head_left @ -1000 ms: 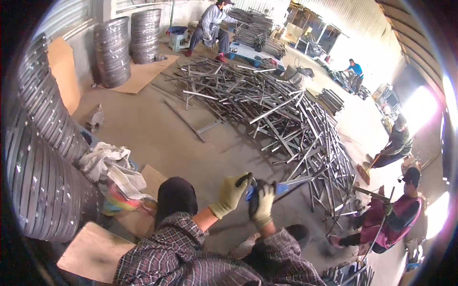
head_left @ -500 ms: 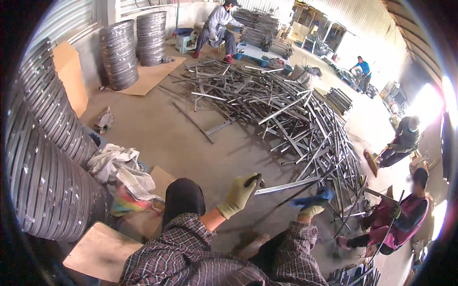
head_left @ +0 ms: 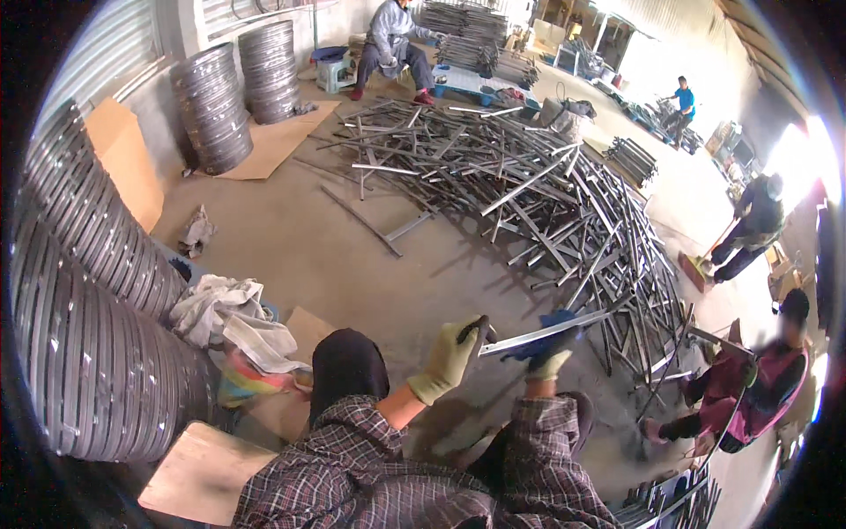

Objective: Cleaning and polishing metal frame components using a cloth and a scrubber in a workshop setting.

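In a pale glove with dark fingertips, my left hand (head_left: 448, 361) is closed round the near left end of a long metal bar (head_left: 586, 320). The bar slants up to the right, its far end reaching over the edge of a big heap of dark metal frames and bars (head_left: 564, 212). My right hand (head_left: 548, 363), also gloved, is closed on a bunched blue cloth (head_left: 539, 339), which lies against the bar's middle. The right fingers are partly hidden by the cloth.
Tall stacks of dark metal rings (head_left: 106, 353) stand at left, beside white rags (head_left: 231, 322) and a board (head_left: 204, 474). A person in a maroon vest (head_left: 753, 388) sits close at right. Another holds a broom (head_left: 696, 269); a third sits beyond the heap. Black bars (head_left: 674, 502) lie lower right.
My right hand and the blue cloth have moved left and up onto the bar, closer to my left hand. The left hand keeps its grip. The sweeping person has shifted the broom slightly.
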{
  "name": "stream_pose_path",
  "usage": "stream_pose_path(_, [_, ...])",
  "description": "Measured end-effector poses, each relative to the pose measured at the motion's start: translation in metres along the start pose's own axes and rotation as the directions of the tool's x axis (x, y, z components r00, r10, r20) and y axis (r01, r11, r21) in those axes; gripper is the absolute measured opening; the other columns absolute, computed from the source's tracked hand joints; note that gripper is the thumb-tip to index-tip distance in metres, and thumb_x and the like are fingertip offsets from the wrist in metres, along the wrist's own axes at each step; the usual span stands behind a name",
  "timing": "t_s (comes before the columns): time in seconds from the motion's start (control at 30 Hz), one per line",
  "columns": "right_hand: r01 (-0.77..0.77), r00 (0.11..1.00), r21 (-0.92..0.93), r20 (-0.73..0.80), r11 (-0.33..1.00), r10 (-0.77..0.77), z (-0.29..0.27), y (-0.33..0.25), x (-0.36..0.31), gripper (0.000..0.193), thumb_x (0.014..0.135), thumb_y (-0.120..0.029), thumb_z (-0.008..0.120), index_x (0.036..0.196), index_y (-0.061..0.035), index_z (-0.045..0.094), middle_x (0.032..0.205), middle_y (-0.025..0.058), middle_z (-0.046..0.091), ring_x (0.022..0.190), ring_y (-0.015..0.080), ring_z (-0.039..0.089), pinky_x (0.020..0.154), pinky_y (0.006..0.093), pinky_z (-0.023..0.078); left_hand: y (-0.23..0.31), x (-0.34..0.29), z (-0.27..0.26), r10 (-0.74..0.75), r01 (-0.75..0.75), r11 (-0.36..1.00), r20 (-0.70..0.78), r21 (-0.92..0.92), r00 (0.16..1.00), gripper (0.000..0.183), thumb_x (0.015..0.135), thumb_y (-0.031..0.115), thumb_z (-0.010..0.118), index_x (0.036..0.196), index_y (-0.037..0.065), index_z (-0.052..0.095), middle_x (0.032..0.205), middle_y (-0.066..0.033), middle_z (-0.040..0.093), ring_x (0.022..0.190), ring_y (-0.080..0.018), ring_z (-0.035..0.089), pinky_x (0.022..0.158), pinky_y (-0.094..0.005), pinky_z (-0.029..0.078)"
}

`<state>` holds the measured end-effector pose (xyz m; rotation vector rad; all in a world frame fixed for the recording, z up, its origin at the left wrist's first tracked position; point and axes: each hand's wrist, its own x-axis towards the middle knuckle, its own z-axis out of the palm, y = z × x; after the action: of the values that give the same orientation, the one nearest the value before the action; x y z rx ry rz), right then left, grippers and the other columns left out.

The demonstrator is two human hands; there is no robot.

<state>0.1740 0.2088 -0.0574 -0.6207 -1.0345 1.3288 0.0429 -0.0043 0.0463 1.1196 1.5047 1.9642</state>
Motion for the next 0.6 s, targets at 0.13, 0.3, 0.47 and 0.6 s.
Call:
stream_pose_path(0.13, [-0.170,0.984,0.152,0.078,0.974,0.160,0.073,-0.037,-0.116,0.041,0.097,-0.044,0.054,0.118,-0.0093,0.055,0.102,0.0060,0.061,0.085,0.0229,0.062,0.073,0.0360,0.052,-0.006,0.000,0.000,-0.084,0.082,0.996,-0.062,-0.025,0.995,0.042,0.100,0.035,0.050,0.082,0.002,0.068,0.055,0.0022,0.049,0.051,-0.0058,0.044,0.048,-0.0278,0.033])
stream_pose_path(0.3, [-0.310,0.945,0.305,0.201,0.900,0.258,0.028,-0.034,-0.100,0.048,0.096,-0.045,0.056,0.127,-0.0087,0.049,0.111,0.0070,0.057,0.098,0.0267,0.059,0.084,0.0371,0.050,0.003,-0.007,0.003,-0.074,0.073,0.997,0.031,0.016,0.997,0.037,0.100,0.032,0.051,0.086,0.001,0.067,0.059,0.0018,0.051,0.055,-0.0067,0.045,0.051,-0.0261,0.035])
stream_pose_path(0.47, [-0.311,0.944,0.280,-0.021,0.908,0.329,0.015,-0.025,-0.062,0.052,0.098,-0.047,0.047,0.130,-0.0059,0.052,0.120,0.0117,0.060,0.111,0.0280,0.056,0.098,0.0429,0.042,-0.049,-0.014,0.024,0.082,-0.073,0.991,-0.084,0.108,0.993,0.030,0.102,0.025,0.043,0.092,0.004,0.063,0.072,0.0024,0.055,0.065,-0.0066,0.049,0.057,-0.0272,0.041])
stream_pose_path(0.6, [-0.560,0.776,0.430,-0.027,0.708,0.630,0.024,-0.022,-0.134,0.058,0.102,-0.050,0.038,0.136,-0.0036,0.047,0.124,0.0042,0.056,0.110,0.0200,0.052,0.100,0.0331,0.041,-0.011,0.013,0.014,0.043,-0.040,0.969,-0.006,0.245,0.999,0.034,0.103,0.023,0.043,0.095,0.000,0.066,0.087,-0.0029,0.066,0.079,-0.0121,0.057,0.074,-0.0307,0.047])
